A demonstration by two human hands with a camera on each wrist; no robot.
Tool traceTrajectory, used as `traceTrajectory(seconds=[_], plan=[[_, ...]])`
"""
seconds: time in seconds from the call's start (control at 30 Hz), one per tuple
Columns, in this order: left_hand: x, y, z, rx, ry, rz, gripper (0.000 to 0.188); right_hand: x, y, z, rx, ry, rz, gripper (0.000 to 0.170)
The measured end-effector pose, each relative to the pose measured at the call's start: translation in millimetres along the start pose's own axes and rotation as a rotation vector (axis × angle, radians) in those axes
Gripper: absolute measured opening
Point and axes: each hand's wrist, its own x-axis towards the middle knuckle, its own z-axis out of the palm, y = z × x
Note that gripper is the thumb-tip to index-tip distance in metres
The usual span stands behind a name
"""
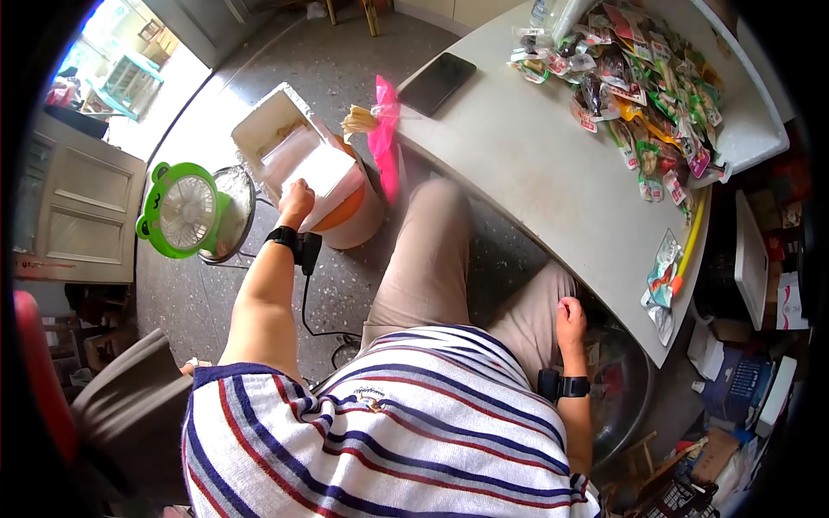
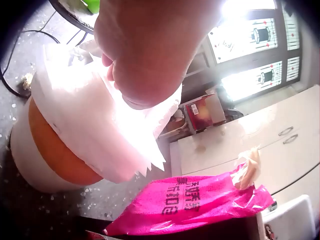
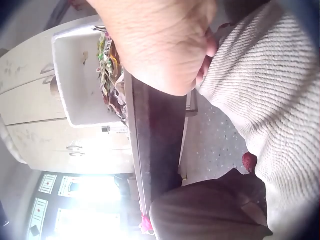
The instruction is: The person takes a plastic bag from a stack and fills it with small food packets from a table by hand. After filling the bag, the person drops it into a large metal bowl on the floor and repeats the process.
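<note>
My left hand (image 1: pixel 296 203) grips the near edge of a white sheet or bag (image 1: pixel 324 164), which lies over a white foam box (image 1: pixel 246 134) and an orange-and-white bucket (image 1: pixel 347 210). From the left wrist view, the curled fingers of the left hand (image 2: pixel 145 55) are against this bright white material (image 2: pixel 85 110); their tips are partly hidden. Resting on the trouser leg (image 1: pixel 527 319) is my right hand (image 1: pixel 570 324), its fingers loosely bent. The right wrist view has the right hand (image 3: pixel 160 45) beside pale ribbed cloth (image 3: pixel 265 75), with most fingers hidden.
A pink bag (image 1: pixel 385 142) hangs at the table's (image 1: pixel 535 164) left corner, beside a black phone (image 1: pixel 439 84). Many small packets (image 1: pixel 643 82) spill from a foam box (image 1: pixel 760 121) at the right. A green fan (image 1: pixel 186 210) stands left of the bucket.
</note>
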Motion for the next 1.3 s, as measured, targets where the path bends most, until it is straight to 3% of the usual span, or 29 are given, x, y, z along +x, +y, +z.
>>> traceTrajectory(seconds=[0.13, 0.33, 0.47, 0.6, 0.67, 0.77, 0.9, 0.93, 1.0, 1.13, 1.2, 1.27, 1.3], plan=[[2.5, -10.6, 12.0, -0.120, 0.142, 0.062, 0.027, 0.4, -1.2, 2.9, 0.000, 0.021, -0.011, 0.011], [0.5, 9.6, 3.3, 0.096, -0.067, 0.079, 0.030, -0.1, 4.7, 3.1, -0.020, 0.036, 0.000, 0.011], [14.7, 0.2, 11.4, 0.139, 0.007, 0.087, 0.025, 0.7, 0.2, 2.7, -0.011, 0.016, 0.029, 0.013], [13.1, 4.7, -11.5, 0.024, 0.201, 0.024, 0.024, 1.7, 3.9, 4.9, -0.020, 0.012, 0.027, 0.013], [9.4, 6.6, -28.9, -0.023, 0.210, -0.005, 0.023, 2.9, 3.9, 4.7, -0.012, 0.013, 0.020, 0.013], [1.7, 5.0, -56.8, -0.132, 0.305, 0.138, 0.022, 4.4, 3.7, 2.3, 0.016, 0.017, 0.018, 0.014], [-39.9, 28.9, -111.8, -0.382, 0.260, 0.343, 0.019, 14.5, -20.9, -9.2, 0.075, -0.001, -0.008, 0.015], [-47.0, 33.3, -120.5, -0.444, 0.208, 0.394, 0.018, 18.6, -28.9, -11.6, 0.098, -0.008, -0.013, 0.015], [-56.8, 43.6, -131.5, -0.808, -0.063, 0.452, 0.016, 28.8, -47.2, -15.6, 0.185, -0.019, -0.030, 0.016], [-106.0, 109.4, -164.8, -1.219, -0.402, 0.572, 0.010, 50.5, -79.3, -5.0, 0.509, -0.054, -0.008, 0.024], [-117.4, 136.6, -165.9, -1.404, -0.612, 0.643, 0.007, 58.7, -95.1, 3.3, 0.907, -0.225, 0.124, 0.037], [-127.9, 163.1, -158.3, -1.636, -0.860, 0.671, 0.007, 66.8, -118.0, -4.8, 1.211, -0.472, 0.372, 0.051], [-132.6, 176.4, -153.5, -1.622, -0.882, 0.611, 0.007, 71.1, -124.5, -5.3, 1.345, -0.558, 0.363, 0.053]])
